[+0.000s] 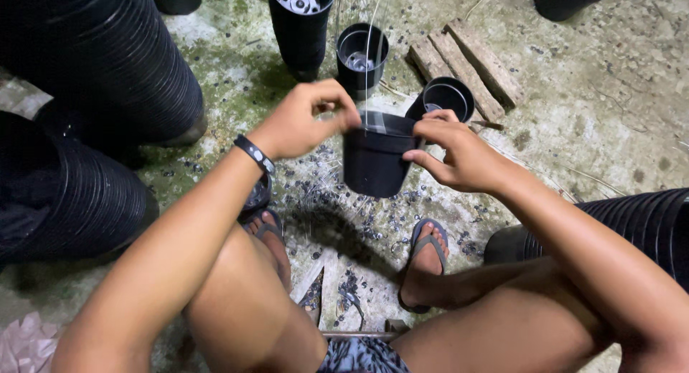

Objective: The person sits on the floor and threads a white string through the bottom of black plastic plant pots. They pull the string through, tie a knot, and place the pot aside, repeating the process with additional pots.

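A black plastic pot (375, 161) hangs in the air between the person's knees, above the concrete floor (574, 107), and everything else can be placed from it. The left hand (305, 122) sits at the pot's left rim with its grip narrow, thumb and fingertips pinched together on the rim or on something thin there; the view is too blurred to say which. A dark wristband (254, 154) circles that wrist. The right hand (459, 154) holds the pot's right side, its grip closed on the wall and rim, thumb along the front. Thin pale strands (369, 50) run up from the pot's mouth toward the top of the view. Just behind the pot stand three more black pots: a small one (448, 97) to the right, touching or nearly touching the right hand, another (362, 54) straight behind, and a tall stack (301, 25) behind and to the left. Beyond the small pot on the right lie a few short wooden planks (466, 64). Far left of the pot lie two long stacks of nested black pots (108, 79) on their sides, and another such stack (646, 219) lies to its lower right. Below the pot, two feet in sandals (427, 258) rest on the floor among scattered dark bits (352, 283).
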